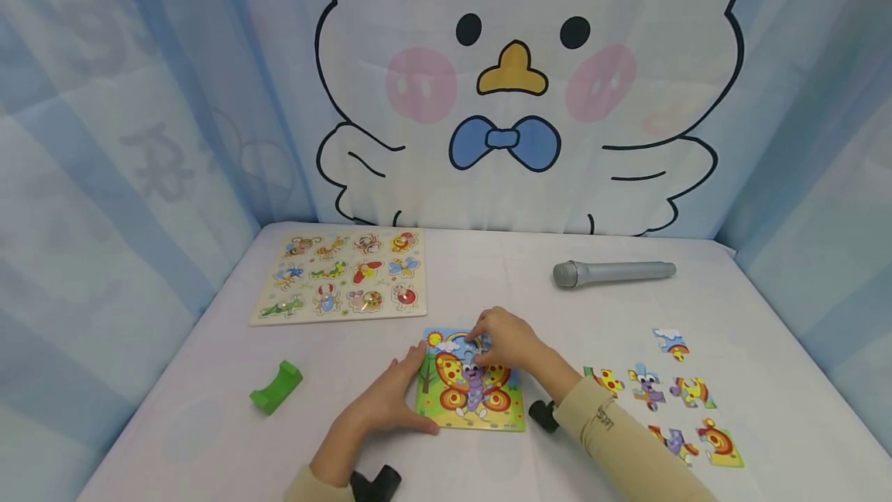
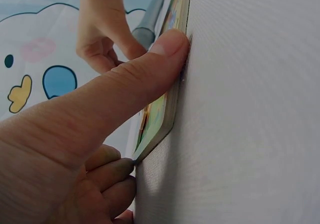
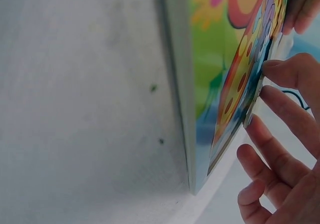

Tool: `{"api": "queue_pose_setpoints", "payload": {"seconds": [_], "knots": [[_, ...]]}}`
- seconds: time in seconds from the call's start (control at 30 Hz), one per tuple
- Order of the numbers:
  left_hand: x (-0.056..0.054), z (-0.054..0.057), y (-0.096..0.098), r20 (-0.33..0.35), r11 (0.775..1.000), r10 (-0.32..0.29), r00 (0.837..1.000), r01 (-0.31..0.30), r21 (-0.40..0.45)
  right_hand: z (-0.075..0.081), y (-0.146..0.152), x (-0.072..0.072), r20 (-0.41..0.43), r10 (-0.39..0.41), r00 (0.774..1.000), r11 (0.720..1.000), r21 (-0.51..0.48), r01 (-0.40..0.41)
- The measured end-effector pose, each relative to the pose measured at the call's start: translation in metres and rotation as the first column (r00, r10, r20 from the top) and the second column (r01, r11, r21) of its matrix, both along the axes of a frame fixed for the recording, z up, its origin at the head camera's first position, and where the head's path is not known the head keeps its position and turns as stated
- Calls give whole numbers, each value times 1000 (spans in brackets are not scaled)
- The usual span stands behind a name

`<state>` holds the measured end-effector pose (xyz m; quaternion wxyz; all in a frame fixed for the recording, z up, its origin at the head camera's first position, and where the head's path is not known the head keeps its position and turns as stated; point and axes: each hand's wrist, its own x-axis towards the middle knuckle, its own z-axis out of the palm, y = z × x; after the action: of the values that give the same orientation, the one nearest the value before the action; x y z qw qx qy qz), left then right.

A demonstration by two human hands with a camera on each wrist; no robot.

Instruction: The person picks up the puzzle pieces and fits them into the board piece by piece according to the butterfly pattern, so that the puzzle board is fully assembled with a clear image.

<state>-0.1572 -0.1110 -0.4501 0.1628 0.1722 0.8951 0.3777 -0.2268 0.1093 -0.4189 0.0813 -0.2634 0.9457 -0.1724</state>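
A square butterfly jigsaw board [image 1: 488, 422] lies at the middle of the table. My left hand [image 1: 387, 400] holds it at the lower left corner, thumb along the near edge and fingers by the left side. Over the board's top edge, my right hand [image 1: 511, 341] pinches a small puzzle piece [image 3: 253, 104] between thumb and fingers; most of its picture is hidden. That piece stands slightly above the board surface in the right wrist view. To the right lie several loose butterfly pieces, among them a sky piece [image 1: 671, 342] and an orange wing piece [image 1: 721, 444].
A wooden insect peg puzzle [image 1: 341, 276] lies at the back left. Behind on the right is a grey microphone [image 1: 616, 273]. A green curved block [image 1: 276, 388] sits left of my left hand. A curtain with a cartoon bird [image 1: 512, 177] closes off the back.
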Motion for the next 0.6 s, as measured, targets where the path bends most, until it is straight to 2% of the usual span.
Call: {"api": "queue_pose_setpoints", "payload": {"seconds": [0.23, 0.6], "knots": [[-1, 1, 1, 1, 1000, -2, 1000, 2, -5, 0, -1, 1, -13, -19, 1000, 1000, 13, 20], [0, 0, 1, 8, 1000, 0, 1000, 0, -8, -2, -2, 0, 35, -64, 997, 998, 20, 63]]}}
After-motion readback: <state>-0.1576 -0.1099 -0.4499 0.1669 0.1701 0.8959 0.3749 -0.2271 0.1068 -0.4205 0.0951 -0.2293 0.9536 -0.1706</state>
